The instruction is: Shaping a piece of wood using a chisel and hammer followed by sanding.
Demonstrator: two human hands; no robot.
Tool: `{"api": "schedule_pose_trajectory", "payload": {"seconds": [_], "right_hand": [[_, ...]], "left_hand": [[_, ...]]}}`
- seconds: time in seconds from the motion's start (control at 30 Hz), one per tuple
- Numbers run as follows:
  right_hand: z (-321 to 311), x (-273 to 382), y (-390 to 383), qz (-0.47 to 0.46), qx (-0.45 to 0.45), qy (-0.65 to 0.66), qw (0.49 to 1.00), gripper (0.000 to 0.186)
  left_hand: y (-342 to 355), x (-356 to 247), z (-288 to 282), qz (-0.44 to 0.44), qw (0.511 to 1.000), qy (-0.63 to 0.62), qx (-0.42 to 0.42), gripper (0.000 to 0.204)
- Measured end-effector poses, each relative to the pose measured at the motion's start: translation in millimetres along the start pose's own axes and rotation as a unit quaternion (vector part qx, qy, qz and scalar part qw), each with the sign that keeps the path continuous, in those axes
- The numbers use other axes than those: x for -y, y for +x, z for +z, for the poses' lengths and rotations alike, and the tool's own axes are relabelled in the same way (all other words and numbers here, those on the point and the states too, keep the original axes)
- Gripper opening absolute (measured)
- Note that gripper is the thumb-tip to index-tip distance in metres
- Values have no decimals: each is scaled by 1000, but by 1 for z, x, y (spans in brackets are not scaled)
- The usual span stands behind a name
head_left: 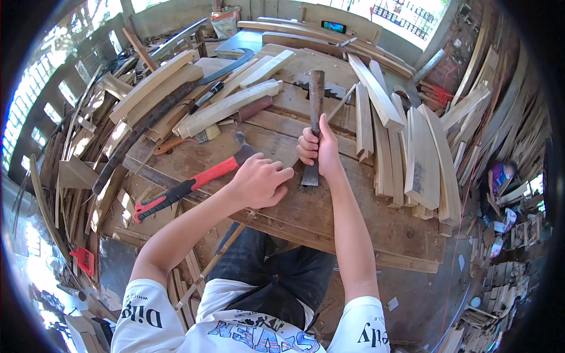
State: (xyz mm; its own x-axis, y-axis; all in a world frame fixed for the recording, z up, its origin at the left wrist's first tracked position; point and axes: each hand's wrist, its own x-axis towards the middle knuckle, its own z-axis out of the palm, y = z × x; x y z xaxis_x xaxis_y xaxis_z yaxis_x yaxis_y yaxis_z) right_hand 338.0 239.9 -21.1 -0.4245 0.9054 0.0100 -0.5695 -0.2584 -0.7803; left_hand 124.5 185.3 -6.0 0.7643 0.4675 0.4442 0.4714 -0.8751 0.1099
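A white printed T-shirt point(259, 336) fronts the head view as its wearer's right hand point(318, 150) grips a chisel point(316, 106) upright, blade down, over a wooden workbench point(353, 206). The left hand point(262, 181), apart from it, curls loosely beside the head of a red-and-black-handled hammer point(191, 186); whether it holds anything cannot be told. Cut timber pieces point(424, 162) lie to the right.

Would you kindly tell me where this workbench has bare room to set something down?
The widest mostly bare patch of workbench lies between the right forearm and the stacked boards. A narrower one lies between the hammer and the paintbrush. It is crowded along the right side, under those boards, and at the far left, under loose timber.
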Motion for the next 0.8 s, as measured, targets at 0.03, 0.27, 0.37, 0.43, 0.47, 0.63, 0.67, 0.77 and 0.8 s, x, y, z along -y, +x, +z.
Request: {"api": "schedule_pose_trajectory", "payload": {"seconds": [0.03,0.27,0.37,0.43,0.47,0.63,0.67,0.77,0.8], "right_hand": [[0,0,0,0,-2,-2,1000,66],[0,0,-1,2,-2,1,1000,66],[1,1,0,5,-6,4,1000,66],[1,1,-1,3,-11,-4,1000,66],[1,1,-1,5,-7,1,1000,66],[1,0,0,4,-12,-3,1000,66],[0,0,0,2,-9,-4,1000,66],[-1,0,0,5,-1,2,1000,66],[-1,0,0,7,4,6,1000,66]], "left_hand": [[0,0,0,0,1000,2,11,20],[0,-1,-12,-33,997,-60,29,15],[7,0,-21,-87,989,-98,67,9],[13,0,-26,-116,984,-98,96,7],[16,0,-28,-117,981,-102,115,8],[22,4,-33,-115,972,-112,170,14],[22,5,-32,-106,973,-112,174,14],[23,7,-27,-83,975,-96,181,16],[24,7,-26,-75,977,-82,182,16]]}}
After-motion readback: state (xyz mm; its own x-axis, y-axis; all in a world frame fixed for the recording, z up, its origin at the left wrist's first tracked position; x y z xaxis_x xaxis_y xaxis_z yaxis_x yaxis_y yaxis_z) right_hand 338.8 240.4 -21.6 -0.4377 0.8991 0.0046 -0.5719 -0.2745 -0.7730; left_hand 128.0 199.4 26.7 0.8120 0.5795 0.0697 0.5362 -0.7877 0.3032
